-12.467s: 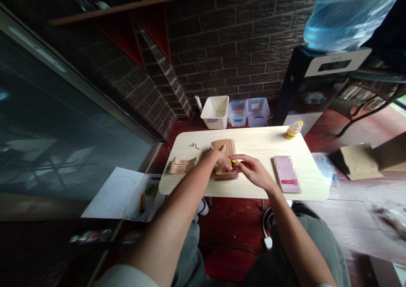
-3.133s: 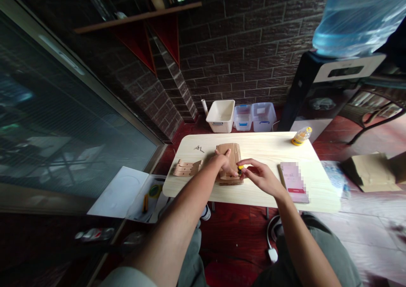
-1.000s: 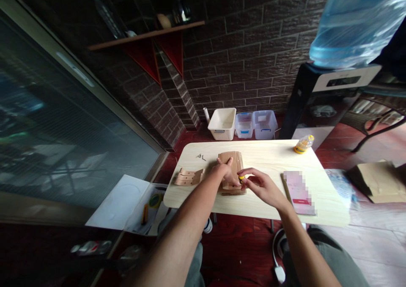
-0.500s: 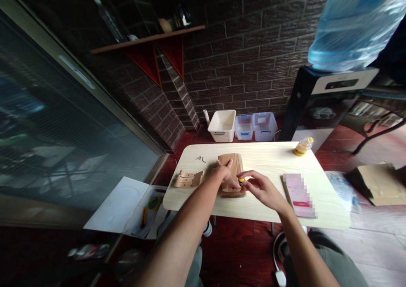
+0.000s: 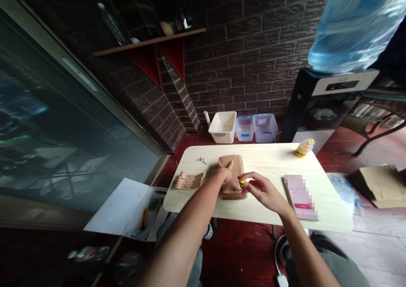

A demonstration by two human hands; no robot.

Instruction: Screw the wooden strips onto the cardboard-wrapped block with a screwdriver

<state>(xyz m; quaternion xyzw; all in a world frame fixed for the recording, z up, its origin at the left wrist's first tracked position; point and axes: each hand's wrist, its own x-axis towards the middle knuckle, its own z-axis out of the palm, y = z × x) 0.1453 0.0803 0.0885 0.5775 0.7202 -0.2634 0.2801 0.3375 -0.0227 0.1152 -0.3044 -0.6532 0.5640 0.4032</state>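
My left hand (image 5: 226, 176) rests on a curved, slatted plywood piece (image 5: 232, 166), steadying it with the fingers spread over its surface. That piece lies on the light wooden table (image 5: 269, 162). My right hand (image 5: 260, 188) pinches a small yellow-and-black tool (image 5: 242, 183) between thumb and fingers, and the tool's tip is right at the piece's near end. The contact point is partly hidden by my fingers. To the left lies a slotted plywood part (image 5: 189, 180), and several small screws (image 5: 201, 161) sit beyond it.
A pixelated pink card (image 5: 300, 199) lies at the table's right, and a small yellow-capped bottle (image 5: 304, 147) stands at the far right corner. Beyond the table are a white basket (image 5: 222, 127) and clear plastic boxes (image 5: 245, 127). A white folder with tools (image 5: 127, 211) sits low on the left.
The view has tilted, so the table sits lower in the frame. Both hands stay on the plywood piece, and the yellow tool remains pinched in my right hand.
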